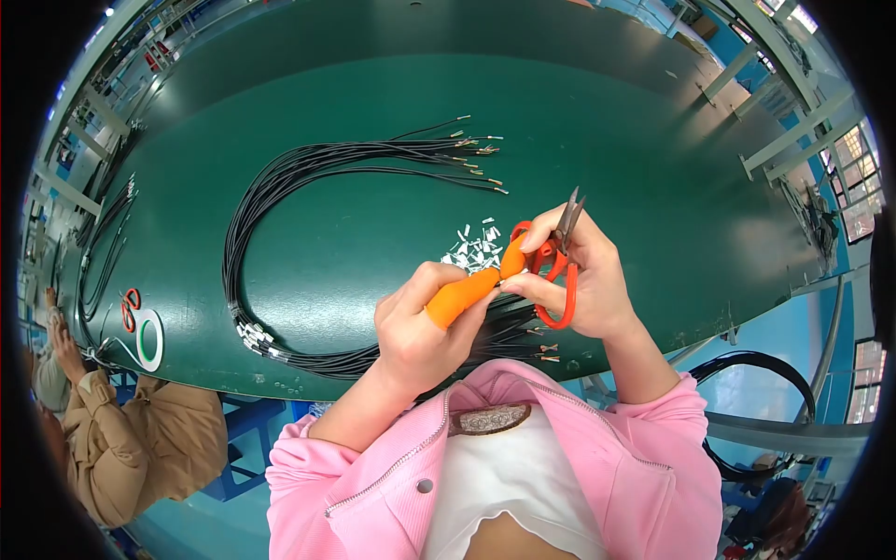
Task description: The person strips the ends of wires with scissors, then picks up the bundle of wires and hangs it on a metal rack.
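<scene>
My left hand [425,313], with an orange cover on one finger, pinches something small at its fingertips; fingers hide most of it. My right hand [583,275], also with an orange-covered finger, meets it there and holds red-handled scissors [557,297], their blades pointing up and away. Just beyond my hands lies a pile of small white pieces [474,250]. A bundle of black cables [245,210] curves in a U on the green table, its bare ends at the top and near my wrists. White labels [261,342] sit around the bundle at lower left.
The green table [373,93] has its near edge at my waist. At left are a white tape roll [149,340], another red-handled pair of scissors [131,309] and more black cables [112,219]. A co-worker in brown [149,439] sits there. Coiled black cable [765,359] hangs at right.
</scene>
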{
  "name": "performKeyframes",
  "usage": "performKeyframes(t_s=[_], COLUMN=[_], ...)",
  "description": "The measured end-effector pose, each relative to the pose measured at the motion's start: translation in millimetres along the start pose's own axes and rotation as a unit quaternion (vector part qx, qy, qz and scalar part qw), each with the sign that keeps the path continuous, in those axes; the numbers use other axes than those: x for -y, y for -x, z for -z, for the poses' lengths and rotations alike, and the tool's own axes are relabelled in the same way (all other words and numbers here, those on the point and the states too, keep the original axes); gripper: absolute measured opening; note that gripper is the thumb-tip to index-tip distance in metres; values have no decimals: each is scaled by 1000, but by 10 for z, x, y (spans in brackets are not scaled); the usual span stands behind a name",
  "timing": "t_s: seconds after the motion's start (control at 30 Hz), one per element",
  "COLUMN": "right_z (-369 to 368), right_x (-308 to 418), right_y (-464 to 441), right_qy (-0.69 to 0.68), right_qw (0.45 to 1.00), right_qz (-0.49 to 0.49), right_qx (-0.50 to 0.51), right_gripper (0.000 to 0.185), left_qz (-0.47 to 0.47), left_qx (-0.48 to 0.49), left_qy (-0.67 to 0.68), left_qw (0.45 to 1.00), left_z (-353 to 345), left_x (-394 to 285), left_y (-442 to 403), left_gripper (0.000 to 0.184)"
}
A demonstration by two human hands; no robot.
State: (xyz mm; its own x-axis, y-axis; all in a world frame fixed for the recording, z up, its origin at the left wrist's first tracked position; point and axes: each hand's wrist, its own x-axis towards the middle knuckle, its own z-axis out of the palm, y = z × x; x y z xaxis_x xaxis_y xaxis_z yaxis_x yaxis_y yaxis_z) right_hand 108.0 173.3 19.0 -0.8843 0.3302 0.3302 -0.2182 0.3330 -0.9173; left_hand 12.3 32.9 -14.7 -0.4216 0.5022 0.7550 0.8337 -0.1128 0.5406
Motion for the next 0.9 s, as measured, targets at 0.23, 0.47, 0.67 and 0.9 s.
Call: performKeyframes(t_s=[0.23, 0.47, 0.67, 0.9], right_z=[-36, 119, 140, 91], right_x=[2, 32, -46, -57], right_y=[-2, 0, 15, -16], right_qy=[-62, -188, -73, 30], right_qw=[993, 973, 995, 989], right_qz=[-95, -125, 57, 139], right_qx=[4, -48, -27, 45], right_gripper=[29, 21, 28, 27], left_qz=[-34, 87, 261, 273], left_qx=[3, 18, 73, 119], left_qy=[-64, 26, 272, 252], left_qw=[997, 996, 923, 921], left_z=[-6, 33, 79, 125], left_x=[13, -25, 8, -45], left_y=[19, -35, -35, -68], left_gripper=[22, 16, 9, 8])
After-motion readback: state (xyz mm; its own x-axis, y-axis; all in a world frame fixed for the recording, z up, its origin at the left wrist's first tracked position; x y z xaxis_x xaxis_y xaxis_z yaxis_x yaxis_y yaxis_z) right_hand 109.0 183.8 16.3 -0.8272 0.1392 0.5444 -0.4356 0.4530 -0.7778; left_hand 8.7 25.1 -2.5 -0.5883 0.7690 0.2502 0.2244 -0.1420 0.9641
